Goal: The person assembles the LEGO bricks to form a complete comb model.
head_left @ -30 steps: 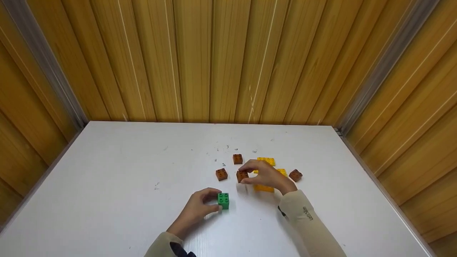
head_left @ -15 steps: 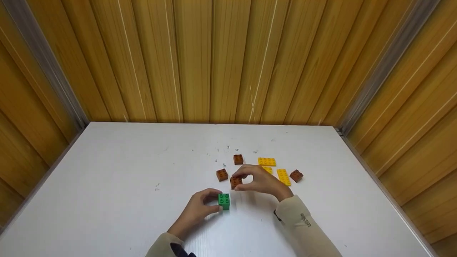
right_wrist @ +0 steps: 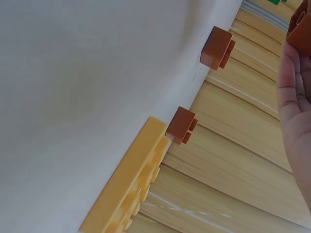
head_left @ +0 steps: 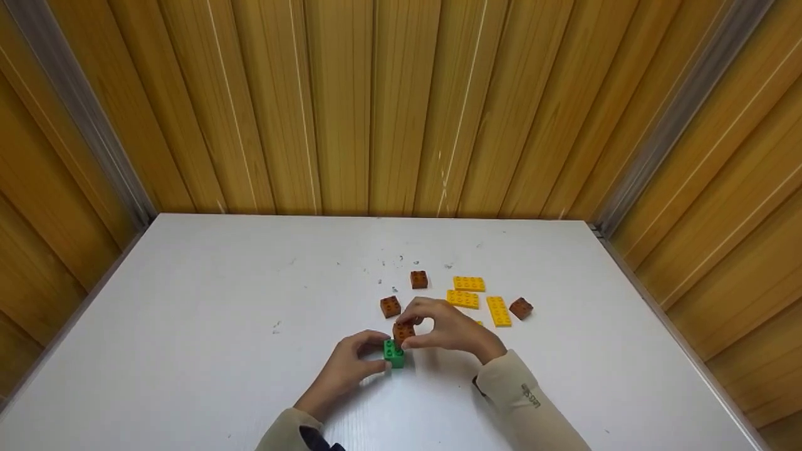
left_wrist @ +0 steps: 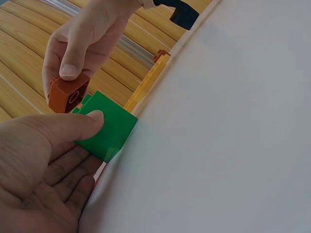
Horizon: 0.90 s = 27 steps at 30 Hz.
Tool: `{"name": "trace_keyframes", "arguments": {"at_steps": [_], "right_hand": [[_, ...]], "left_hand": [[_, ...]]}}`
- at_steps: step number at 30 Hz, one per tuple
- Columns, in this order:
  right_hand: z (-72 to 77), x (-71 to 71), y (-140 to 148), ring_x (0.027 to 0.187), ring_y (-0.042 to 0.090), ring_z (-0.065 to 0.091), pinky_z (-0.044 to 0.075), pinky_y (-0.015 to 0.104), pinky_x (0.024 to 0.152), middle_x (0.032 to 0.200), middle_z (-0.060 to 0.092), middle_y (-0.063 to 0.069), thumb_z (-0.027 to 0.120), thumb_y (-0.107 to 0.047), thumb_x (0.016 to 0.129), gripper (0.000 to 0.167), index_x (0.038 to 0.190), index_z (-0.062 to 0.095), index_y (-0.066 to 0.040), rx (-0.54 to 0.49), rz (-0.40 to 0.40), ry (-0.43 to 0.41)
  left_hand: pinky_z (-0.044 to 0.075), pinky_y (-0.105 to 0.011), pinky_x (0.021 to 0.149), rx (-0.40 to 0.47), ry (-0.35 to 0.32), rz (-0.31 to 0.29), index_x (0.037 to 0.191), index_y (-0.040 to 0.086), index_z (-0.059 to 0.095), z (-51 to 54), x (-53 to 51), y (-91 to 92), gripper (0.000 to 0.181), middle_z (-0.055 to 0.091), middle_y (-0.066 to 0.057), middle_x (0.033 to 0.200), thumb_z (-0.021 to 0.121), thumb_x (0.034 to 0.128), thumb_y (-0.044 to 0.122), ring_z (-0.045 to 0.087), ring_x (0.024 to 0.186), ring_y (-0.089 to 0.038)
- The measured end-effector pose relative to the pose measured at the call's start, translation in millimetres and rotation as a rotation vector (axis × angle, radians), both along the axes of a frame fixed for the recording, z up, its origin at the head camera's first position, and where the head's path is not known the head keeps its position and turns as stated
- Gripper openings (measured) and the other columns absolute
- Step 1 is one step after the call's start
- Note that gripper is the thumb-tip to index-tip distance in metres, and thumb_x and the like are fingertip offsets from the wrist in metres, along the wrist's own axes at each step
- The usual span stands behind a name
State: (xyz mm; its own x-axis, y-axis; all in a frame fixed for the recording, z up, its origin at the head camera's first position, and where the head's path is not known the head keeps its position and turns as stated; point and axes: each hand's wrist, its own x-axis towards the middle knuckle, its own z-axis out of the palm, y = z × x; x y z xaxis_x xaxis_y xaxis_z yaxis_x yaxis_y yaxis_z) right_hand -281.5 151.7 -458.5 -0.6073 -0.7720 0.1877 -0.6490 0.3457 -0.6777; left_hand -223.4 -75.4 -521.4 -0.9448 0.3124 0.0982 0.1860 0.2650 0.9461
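Note:
My left hand [head_left: 349, 362] pinches a green toy brick [head_left: 394, 359] between thumb and fingers, and the brick stands on the white table. In the left wrist view the thumb lies across the face of the green brick [left_wrist: 112, 127]. Slightly above its studs, my right hand [head_left: 448, 327] holds a brown brick [head_left: 404, 332] by thumb and fingertips. The left wrist view shows that brown brick [left_wrist: 68, 93] tilted, its hollow underside partly visible, apart from the green one. Only a corner of the held brown brick [right_wrist: 300, 34] appears in the right wrist view.
On the white table [head_left: 207, 326] loose brown bricks lie behind the hands [head_left: 390, 306], [head_left: 418, 279] and at the right [head_left: 520, 308]. Several yellow plates [head_left: 468, 284] lie between them, one mostly covered by my right hand. Corrugated wood-look walls [head_left: 351, 113] enclose the table.
My right hand has carried the brown brick left and toward me, from beside the yellow plates to just above the green brick. The left hand has stayed in place.

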Motion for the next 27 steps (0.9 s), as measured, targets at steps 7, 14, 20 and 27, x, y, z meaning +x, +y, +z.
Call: {"name": "trace_keyframes", "arguments": {"at_steps": [7, 14, 20, 27], "right_hand": [[0.0, 4.2, -6.5, 0.097, 0.015, 0.059, 0.053, 0.042, 0.089, 0.107, 0.065, -0.001, 0.074, -0.033, 0.083, 0.034, 0.112, 0.068, -0.017, 0.015, -0.006, -0.032], [0.8, 7.8, -8.9, 0.098, 0.015, 0.059, 0.053, 0.036, 0.090, 0.110, 0.065, -0.002, 0.075, -0.031, 0.083, 0.032, 0.110, 0.068, -0.016, 0.029, 0.000, -0.035], [-2.5, 8.3, -10.8, 0.097, 0.012, 0.058, 0.052, 0.032, 0.089, 0.109, 0.064, -0.002, 0.074, -0.033, 0.084, 0.033, 0.111, 0.067, -0.016, 0.039, 0.011, -0.007], [-4.3, 8.6, -13.1, 0.096, 0.010, 0.058, 0.052, 0.030, 0.089, 0.108, 0.064, -0.002, 0.073, -0.035, 0.083, 0.034, 0.110, 0.066, -0.015, 0.049, 0.018, 0.008]], "left_hand": [[0.046, -0.045, 0.100, -0.004, 0.025, -0.002, 0.117, 0.008, 0.064, -1.4, -0.4, -0.2, 0.041, 0.068, -0.008, 0.113, 0.078, 0.0783, 0.014, 0.062, 0.110, -0.026], [0.047, -0.042, 0.101, -0.030, 0.013, 0.003, 0.118, 0.012, 0.064, -2.6, -2.0, -0.5, 0.041, 0.068, -0.004, 0.114, 0.077, 0.0788, 0.013, 0.062, 0.111, -0.023], [0.048, -0.041, 0.099, -0.018, 0.024, 0.000, 0.117, 0.010, 0.063, -1.5, -1.4, -0.4, 0.041, 0.068, -0.005, 0.113, 0.077, 0.0790, 0.010, 0.063, 0.110, -0.024], [0.047, -0.044, 0.100, 0.001, 0.018, -0.002, 0.119, 0.008, 0.062, -2.2, -1.7, 0.2, 0.042, 0.068, -0.008, 0.115, 0.076, 0.0792, 0.007, 0.062, 0.111, -0.026]]}}
